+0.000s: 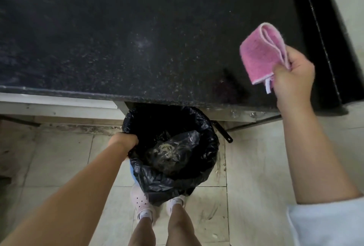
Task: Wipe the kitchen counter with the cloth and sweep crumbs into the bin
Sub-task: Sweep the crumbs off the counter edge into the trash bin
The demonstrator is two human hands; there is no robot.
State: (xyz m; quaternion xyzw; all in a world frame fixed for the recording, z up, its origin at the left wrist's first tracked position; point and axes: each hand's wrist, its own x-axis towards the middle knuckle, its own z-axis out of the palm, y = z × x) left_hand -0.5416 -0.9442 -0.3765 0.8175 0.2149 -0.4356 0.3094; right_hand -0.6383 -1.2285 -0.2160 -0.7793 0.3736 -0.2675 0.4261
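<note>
Left hand (126,140) grips bin (208,147) rim under counter (137,96) edge

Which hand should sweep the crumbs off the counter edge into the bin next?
Right, probably. The right hand already holds the cloth just above the counter, near its front edge. The left hand grips the bin rim below that edge, steadying it.

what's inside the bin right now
The bin is lined with a black bag. Inside lies a crumpled dark plastic bag with pale scraps showing. What is under it, and the bin's far side beneath the counter, cannot be seen.
</note>
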